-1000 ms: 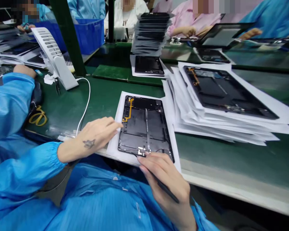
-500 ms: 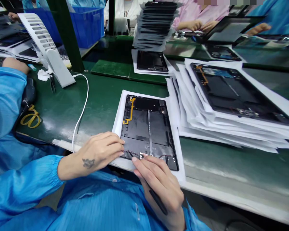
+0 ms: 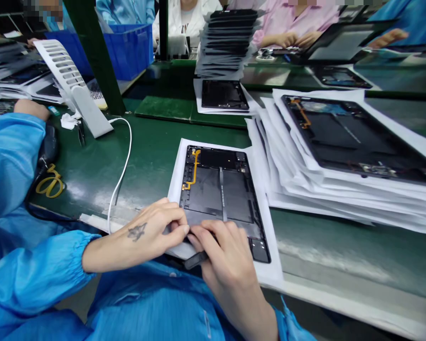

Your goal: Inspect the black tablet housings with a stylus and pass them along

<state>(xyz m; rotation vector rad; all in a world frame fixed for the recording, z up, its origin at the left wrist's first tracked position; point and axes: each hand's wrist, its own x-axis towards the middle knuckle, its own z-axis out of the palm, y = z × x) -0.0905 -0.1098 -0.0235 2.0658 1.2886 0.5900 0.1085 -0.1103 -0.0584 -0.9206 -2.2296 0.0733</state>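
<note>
An opened tablet housing [image 3: 213, 189], black inside with an orange flex cable [image 3: 195, 170] and a grey ribbon strip, lies on white paper [image 3: 275, 265] at the bench edge. My left hand [image 3: 159, 227] is closed at the housing's near left corner, thumb and forefinger pinched; whatever is between them is too small to make out. My right hand [image 3: 227, 251] is closed around black tweezers [image 3: 196, 260], whose blunt end sticks out to the left beneath the fingers. The fingertips of both hands nearly meet over the near edge, hiding the wire area there.
To the right rises a paper-interleaved stack [image 3: 305, 180] topped by another tablet housing [image 3: 362, 137]. A white stand-like device [image 3: 74, 90] with a white cable [image 3: 126, 161] and yellow scissor handles [image 3: 50, 182] are on the left. Behind are a taller stack [image 3: 227, 42], a blue bin [image 3: 131, 52] and co-workers.
My right hand has turned, swinging the tweezers' blunt end from lower right to the left. My left thumb and forefinger have come together in a pinch beside the right fingertips.
</note>
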